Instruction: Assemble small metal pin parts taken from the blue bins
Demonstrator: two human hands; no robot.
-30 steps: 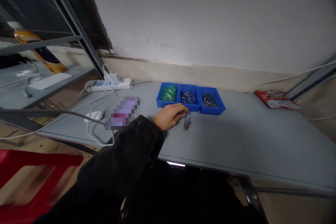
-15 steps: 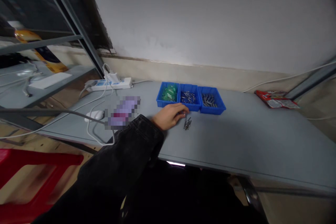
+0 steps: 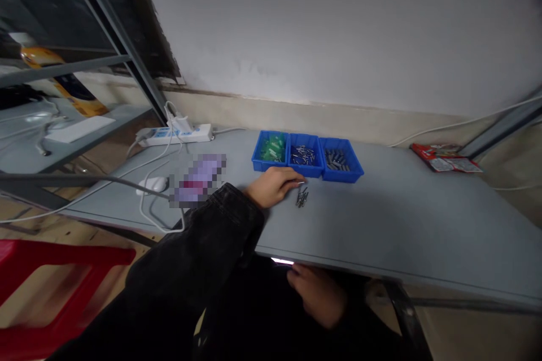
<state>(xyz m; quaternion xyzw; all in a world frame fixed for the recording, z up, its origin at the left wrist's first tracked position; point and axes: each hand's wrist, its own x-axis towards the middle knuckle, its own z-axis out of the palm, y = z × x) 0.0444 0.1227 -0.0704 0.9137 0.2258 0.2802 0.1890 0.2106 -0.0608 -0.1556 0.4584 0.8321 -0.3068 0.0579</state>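
My left hand (image 3: 273, 186) rests on the grey table in front of the blue bins, with thumb and fingers pinched on a thin metal pin (image 3: 302, 182). Just below the fingertips lies a small pile of metal pins (image 3: 302, 197) on the tabletop. Of the three blue bins, the left bin (image 3: 259, 166) has green and clear small pieces, the middle bin (image 3: 308, 171) shiny metal pins, and the right bin (image 3: 345, 177) grey cylindrical pieces. Below the table's front edge is my right hand (image 3: 319, 293), dim and blurred, its fingers not clear, close to a bright strip (image 3: 282, 261).
To the left are a pixelated purple item (image 3: 201, 177), a white charger (image 3: 152, 185) with loose cables and a power strip (image 3: 178, 134). A red packet (image 3: 446, 159) lies at the far right. A red stool (image 3: 76, 254) stands at lower left.
My right hand has come into view below the table edge. The left hand has barely moved; the pin at its fingertips now points sideways, clear of the pile.
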